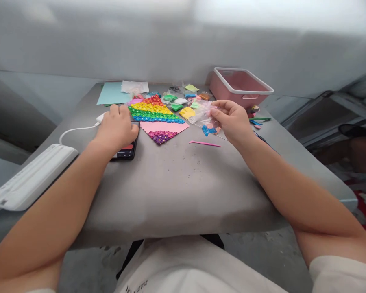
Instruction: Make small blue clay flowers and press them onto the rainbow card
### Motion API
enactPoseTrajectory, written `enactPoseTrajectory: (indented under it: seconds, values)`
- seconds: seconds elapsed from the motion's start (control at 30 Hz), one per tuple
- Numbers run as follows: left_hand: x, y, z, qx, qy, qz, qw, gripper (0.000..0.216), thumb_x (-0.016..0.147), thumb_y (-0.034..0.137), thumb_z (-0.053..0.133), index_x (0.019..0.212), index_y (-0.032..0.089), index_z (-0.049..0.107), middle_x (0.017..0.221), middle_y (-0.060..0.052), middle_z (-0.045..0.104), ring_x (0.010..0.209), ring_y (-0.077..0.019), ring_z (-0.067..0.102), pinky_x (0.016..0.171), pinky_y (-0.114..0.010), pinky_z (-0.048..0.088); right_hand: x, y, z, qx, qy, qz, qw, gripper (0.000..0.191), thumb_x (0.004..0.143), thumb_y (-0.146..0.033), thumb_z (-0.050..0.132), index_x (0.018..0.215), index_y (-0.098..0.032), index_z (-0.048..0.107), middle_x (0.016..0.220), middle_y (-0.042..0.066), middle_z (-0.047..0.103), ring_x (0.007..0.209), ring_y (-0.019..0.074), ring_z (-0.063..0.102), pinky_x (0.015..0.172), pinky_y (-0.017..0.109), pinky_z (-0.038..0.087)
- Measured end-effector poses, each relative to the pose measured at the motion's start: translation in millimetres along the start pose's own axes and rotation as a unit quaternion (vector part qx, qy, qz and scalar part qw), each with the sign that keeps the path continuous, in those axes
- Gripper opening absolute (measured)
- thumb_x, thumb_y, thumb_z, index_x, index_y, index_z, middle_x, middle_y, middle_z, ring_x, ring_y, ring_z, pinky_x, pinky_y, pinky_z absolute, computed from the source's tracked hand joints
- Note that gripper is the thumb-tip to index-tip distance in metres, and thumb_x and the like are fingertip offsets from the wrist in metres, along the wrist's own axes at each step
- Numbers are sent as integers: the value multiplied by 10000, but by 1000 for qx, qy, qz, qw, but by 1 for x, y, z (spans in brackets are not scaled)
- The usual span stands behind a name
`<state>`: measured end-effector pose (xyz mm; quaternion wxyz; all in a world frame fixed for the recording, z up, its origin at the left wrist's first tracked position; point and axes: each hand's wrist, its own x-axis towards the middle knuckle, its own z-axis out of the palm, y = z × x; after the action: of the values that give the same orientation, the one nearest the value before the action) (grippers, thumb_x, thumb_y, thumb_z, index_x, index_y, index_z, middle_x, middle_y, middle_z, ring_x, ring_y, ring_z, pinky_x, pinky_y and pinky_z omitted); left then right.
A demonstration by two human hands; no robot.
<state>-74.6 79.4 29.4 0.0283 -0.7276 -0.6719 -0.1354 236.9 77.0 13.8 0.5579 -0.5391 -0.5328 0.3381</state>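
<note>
Grey table [177, 183], bag [205, 116] in right hand [232, 122] (clear)

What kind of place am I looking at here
Likely a home or hobby craft table: a pink card covered in rainbow rows of gems, small bags of coloured pieces behind it, and a pink storage bin on the grey table.

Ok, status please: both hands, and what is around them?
Left hand resting on phone. Right hand pinching clear bag. Rainbow sheet between them, pink stick and pink bin near right hand.
</note>
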Motion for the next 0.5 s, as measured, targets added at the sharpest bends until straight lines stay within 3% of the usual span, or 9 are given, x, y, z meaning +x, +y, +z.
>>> enactPoseTrajectory:
  seconds: [0.07, 0.13, 0.23, 0.3, 0.4, 0.5]
  values:
    - [4, -5, 6, -110, 21, 77, 991, 350, 787, 85, 524, 1126, 100, 608, 1252, -219, 619, 1298, -372, 531, 1107, -496, 398, 16, 7, -1, -87, 30, -7, 996, 197, 847, -133, 613, 1019, -219, 572, 682, -25, 628, 542, 135, 594, 474, 265, 459]
    - [6, -7, 12, -225, 49, 114, 966, 272, 796, 87, 545, 1052, 150, 611, 1169, -154, 670, 1154, -300, 614, 1048, -433, 452, 32, 14, -2, -182, 47, -20, 982, 208, 863, -119, 574, 1050, -207, 551, 683, -16, 621, 590, 161, 620, 537, 297, 503]
    - [5, -7, 18, -324, 74, 104, 937, 357, 872, 231, 621, 1217, 172, 552, 1083, -93, 716, 712, -161, 656, 720, -307, 542, 54, 21, -6, -281, 39, -63, 957, 236, 868, -106, 567, 1089, -186, 576, 816, 41, 691, 738, 194, 661, 755, 376, 556]
    - [2, -4, 17, -429, 69, 69, 898, 452, 897, 373, 667, 1280, 169, 542, 930, -55, 737, 452, -95, 528, 476, -254, 449, 65, 25, -9, -412, 12, -118, 903, 248, 887, -126, 545, 1126, -167, 599, 931, 98, 723, 873, 242, 672, 885, 439, 532]
    - [-2, 0, 12, -587, 53, 22, 808, 484, 815, 620, 736, 991, 170, 703, 621, 3, 655, 329, -65, 404, 347, -234, 306, 76, 28, -11, -496, -16, -150, 855, 256, 868, -142, 560, 1112, -135, 640, 1144, 192, 703, 1082, 343, 625, 958, 516, 478]
    - [-4, 6, 5, -662, 34, -4, 749, 602, 768, 763, 682, 593, 188, 643, 403, 28, 458, 318, -68, 372, 350, -221, 301, 83, 22, -11, -538, -32, -170, 825, 269, 868, -178, 584, 1112, -100, 666, 1294, 235, 635, 1210, 386, 550, 1007, 511, 437]
